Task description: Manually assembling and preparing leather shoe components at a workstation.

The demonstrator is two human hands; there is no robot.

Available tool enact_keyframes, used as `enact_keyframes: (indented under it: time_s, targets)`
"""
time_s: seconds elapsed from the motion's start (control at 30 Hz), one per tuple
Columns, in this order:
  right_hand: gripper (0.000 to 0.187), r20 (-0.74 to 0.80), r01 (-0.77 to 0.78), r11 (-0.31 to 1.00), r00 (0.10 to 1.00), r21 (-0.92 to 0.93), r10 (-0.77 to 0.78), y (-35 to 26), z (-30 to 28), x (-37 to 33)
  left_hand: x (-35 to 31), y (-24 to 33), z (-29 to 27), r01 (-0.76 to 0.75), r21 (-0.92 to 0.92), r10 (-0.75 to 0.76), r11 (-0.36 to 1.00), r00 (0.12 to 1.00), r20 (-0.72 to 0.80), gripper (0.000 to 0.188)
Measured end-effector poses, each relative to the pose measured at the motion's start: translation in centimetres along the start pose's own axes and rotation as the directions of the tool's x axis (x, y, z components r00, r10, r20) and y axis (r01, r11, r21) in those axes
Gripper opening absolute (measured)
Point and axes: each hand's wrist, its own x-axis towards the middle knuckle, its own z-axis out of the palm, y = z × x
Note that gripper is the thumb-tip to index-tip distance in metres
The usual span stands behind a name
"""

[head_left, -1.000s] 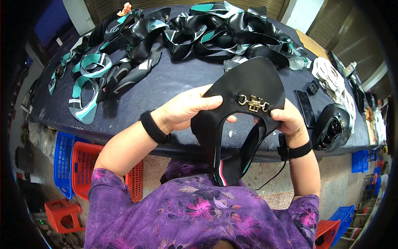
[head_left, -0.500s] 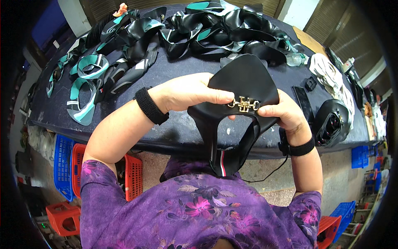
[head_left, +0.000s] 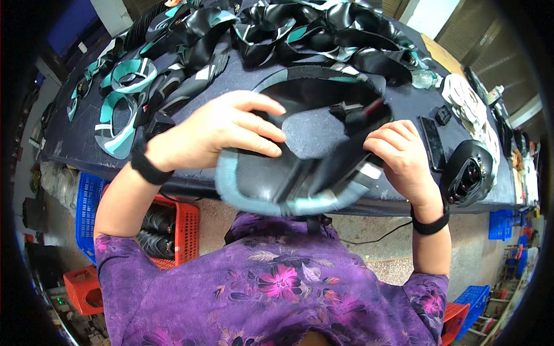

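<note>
A black leather shoe upper (head_left: 276, 176) is held up over the near table edge, its inner side and pale teal lining edge turned toward me. It is partly smeared by motion. At its right side, my right hand (head_left: 399, 151) is closed, pinching the edge between thumb and curled fingers. My left hand (head_left: 234, 130) lies over the left part with fingers stretched out and apart, tips near the opening; its thumb is hidden. The gold buckle is out of sight now. Black wristbands sit on both wrists.
Many black and teal shoe uppers (head_left: 323, 37) are heaped along the table's far side. At right are a clear bottle (head_left: 425, 79), white cloth (head_left: 464, 101), a phone (head_left: 431, 141) and a stack of buckled uppers (head_left: 468, 172). Red (head_left: 187, 233) and blue crates (head_left: 88, 210) stand below.
The shoe upper has been turned over, from its buckled outer face to its lined inner side. My left hand has moved left and its fingers have spread; my right hand has lowered slightly.
</note>
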Motion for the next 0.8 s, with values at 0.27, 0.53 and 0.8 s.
enact_keyframes:
  time_s: [0.27,0.53,0.8]
  targets:
    - [0.013,0.183,0.031,0.999,0.983,-0.042,-0.023,-2.4,7.2,-3.0,-4.8,-1.4,7.2,0.034,0.374,-0.158,0.927,0.938,0.307,0.052]
    - [0.050,0.419,-0.085,0.957,0.907,0.276,-0.040,-3.1,4.8,-1.0,-3.6,2.6,8.6,0.237,0.336,-0.342,0.912,0.891,0.300,0.074]
    - [0.038,0.358,-0.057,0.986,0.934,0.157,-0.003,-4.1,8.5,-1.0,-4.9,2.4,11.6,0.273,0.399,-0.338,0.875,0.936,0.101,0.056]
